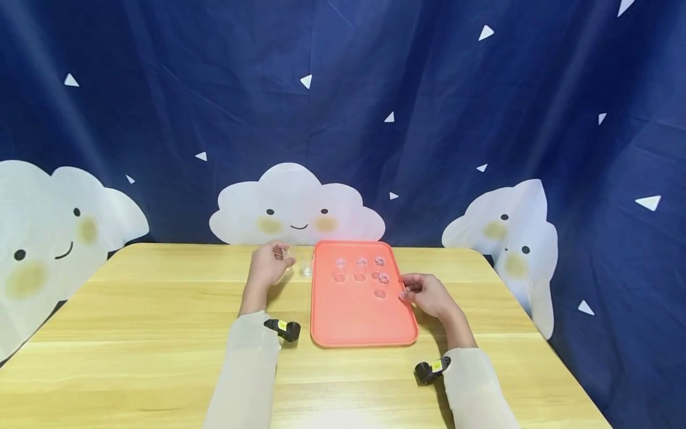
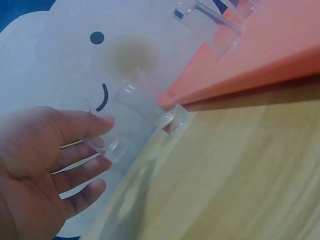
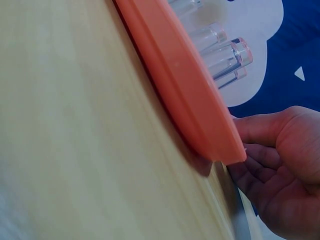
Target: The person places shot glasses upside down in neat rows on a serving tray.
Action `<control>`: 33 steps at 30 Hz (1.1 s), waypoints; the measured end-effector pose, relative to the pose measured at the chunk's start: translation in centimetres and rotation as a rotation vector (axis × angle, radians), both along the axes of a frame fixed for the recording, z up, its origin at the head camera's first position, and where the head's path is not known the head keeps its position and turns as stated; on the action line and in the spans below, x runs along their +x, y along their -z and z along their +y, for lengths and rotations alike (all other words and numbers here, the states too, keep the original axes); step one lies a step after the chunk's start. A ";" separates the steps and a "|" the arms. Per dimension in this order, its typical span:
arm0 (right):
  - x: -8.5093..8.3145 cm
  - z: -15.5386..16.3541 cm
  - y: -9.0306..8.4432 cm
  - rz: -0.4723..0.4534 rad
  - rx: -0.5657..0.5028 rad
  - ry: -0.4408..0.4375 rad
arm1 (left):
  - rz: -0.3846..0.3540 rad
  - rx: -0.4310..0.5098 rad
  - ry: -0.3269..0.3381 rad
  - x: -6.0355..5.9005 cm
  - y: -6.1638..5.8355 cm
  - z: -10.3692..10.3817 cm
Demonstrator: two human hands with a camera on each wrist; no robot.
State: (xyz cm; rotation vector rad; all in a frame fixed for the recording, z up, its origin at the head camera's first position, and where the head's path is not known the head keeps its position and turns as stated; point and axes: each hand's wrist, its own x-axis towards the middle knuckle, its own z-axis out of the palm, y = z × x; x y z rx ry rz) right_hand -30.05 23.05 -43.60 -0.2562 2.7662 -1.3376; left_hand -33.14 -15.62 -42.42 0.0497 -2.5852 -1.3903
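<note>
The left hand (image 1: 268,265) pinches 1 clear cup (image 2: 102,142) just left of the pink tray (image 1: 359,325); another cup (image 1: 306,270) stands on the tabletop (image 1: 161,310) beside it. The right hand (image 1: 426,295), fingers loosely curled, touches the tray's right edge. Steady the tray, lower the cup upright beside the 4 cups (image 1: 361,263) inside.

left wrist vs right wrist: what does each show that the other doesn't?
Only the left wrist view: the left hand pinching a clear cup, another clear cup standing on the table just off the tray's corner, and the cloud face on the backdrop.
Only the right wrist view: the right hand with its fingers at the tray's edge, holding nothing that I can see.
Both: the orange tray, clear cups on it, the wooden table, the cloud backdrop.
</note>
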 end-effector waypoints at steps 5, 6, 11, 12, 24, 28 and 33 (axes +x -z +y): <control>0.0 0.0 -0.1 -0.004 0.000 0.004 | 0.047 0.043 -0.033 0.2 -0.8 0.2; 0.0 0.1 -0.1 -0.002 0.000 0.004 | 0.056 0.045 -0.032 0.3 -0.9 0.3; 0.0 0.2 -0.1 -0.003 0.002 -0.002 | 0.096 0.053 -0.016 0.3 -1.8 0.8; 0.0 0.2 0.0 -0.001 0.003 -0.002 | 0.106 0.053 -0.009 0.3 -2.0 0.9; 0.0 0.1 -0.1 -0.010 -0.002 0.006 | 0.197 -0.004 0.112 0.4 -3.1 3.3; 0.0 0.1 -0.1 -0.006 0.004 0.002 | 0.215 -0.033 0.148 0.4 -3.5 4.2; -0.1 0.2 -0.1 0.001 0.011 -0.003 | 0.235 -0.043 0.192 0.4 -3.8 5.1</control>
